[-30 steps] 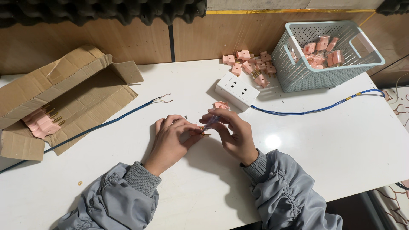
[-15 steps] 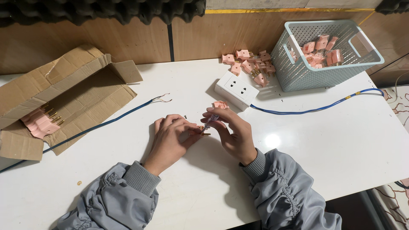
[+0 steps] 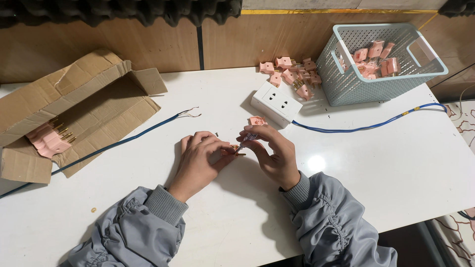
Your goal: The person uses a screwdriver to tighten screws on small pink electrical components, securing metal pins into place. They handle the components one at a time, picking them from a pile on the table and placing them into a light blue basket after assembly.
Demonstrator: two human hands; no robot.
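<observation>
My left hand (image 3: 198, 157) rests on the white table (image 3: 386, 168) and pinches a small pink plug part with brass prongs (image 3: 234, 150). My right hand (image 3: 269, 153) meets it from the right, its fingers closed on a thin screwdriver (image 3: 247, 138) whose tip touches the part. Another pink plug piece (image 3: 257, 120) lies just beyond my right fingers. Both grey sleeves come in from the bottom edge.
A white socket block (image 3: 276, 104) with a blue cable (image 3: 366, 127) sits behind my hands. Loose pink plugs (image 3: 292, 74) lie beside a pale blue basket (image 3: 341, 84) holding more. An open cardboard box (image 3: 74, 118) with pink parts is at left, and a second blue wire (image 3: 123, 141).
</observation>
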